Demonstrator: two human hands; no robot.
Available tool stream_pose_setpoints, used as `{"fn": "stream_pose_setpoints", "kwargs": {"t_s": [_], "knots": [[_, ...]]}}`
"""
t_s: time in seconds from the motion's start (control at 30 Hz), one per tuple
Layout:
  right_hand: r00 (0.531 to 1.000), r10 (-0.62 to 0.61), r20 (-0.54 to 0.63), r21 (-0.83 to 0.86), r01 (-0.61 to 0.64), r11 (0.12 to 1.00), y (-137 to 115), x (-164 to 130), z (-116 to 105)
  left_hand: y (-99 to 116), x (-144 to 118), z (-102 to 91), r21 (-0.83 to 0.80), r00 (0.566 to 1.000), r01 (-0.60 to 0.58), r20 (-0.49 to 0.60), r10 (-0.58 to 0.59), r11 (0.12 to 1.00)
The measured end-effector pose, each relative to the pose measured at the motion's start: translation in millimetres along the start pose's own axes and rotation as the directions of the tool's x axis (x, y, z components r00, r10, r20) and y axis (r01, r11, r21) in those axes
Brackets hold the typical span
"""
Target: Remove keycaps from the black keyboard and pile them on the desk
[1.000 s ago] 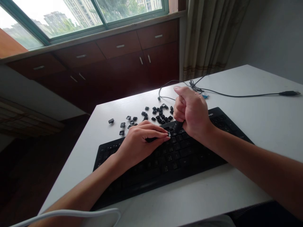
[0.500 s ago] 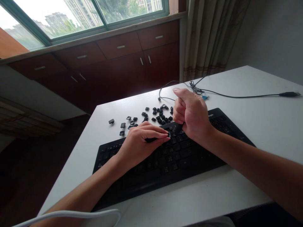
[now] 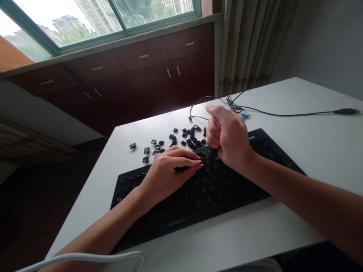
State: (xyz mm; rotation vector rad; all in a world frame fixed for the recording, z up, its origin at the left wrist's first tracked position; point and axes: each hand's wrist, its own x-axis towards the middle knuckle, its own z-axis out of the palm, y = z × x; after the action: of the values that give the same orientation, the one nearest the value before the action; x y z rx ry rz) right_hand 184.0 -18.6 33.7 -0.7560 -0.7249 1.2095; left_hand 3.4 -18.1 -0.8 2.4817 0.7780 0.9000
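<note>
Left hand (image 3: 167,172) is lying palm down, fingers (image 3: 188,163) stretched flat and pressed together, pointing right toward the other hand. Left forearm is running in from the lower left, wrist straight. Right hand (image 3: 228,139) is curling into a closed fist, knuckles facing left, thumb on top, wrist bent slightly down. Right forearm is coming in from the lower right corner. Left fingertips are sitting just beside the base of the right fist.

The right hand (image 3: 230,142) grips a dark tool (image 3: 211,153) on the black keyboard (image 3: 215,189); the left hand (image 3: 167,173) lies flat on it; loose keycaps (image 3: 190,138) sit on the white table (image 3: 312,151).
</note>
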Motion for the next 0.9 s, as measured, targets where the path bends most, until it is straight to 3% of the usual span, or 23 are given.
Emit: {"fn": "stream_pose_setpoints", "kwargs": {"t_s": [0.27, 0.5, 0.9], "knots": [[1.0, -0.015, 0.023, -0.01, 0.015, 1.0, 3, -6, 2, 2, 0, -0.1, 0.037, 0.999, -0.034, 0.032, 0.033, 0.999], [0.989, -0.132, 0.071, -0.077, 0.137, 0.988, 9, -15, 5, 4, 3, -3.4, 0.027, 0.998, -0.05, 0.026, 0.049, 0.998], [0.993, -0.109, 0.044, -0.084, 0.113, 0.99, 7, -13, 5, 2, 3, -2.6, 0.037, 0.996, -0.041, 0.08, 0.038, 0.998]]}}
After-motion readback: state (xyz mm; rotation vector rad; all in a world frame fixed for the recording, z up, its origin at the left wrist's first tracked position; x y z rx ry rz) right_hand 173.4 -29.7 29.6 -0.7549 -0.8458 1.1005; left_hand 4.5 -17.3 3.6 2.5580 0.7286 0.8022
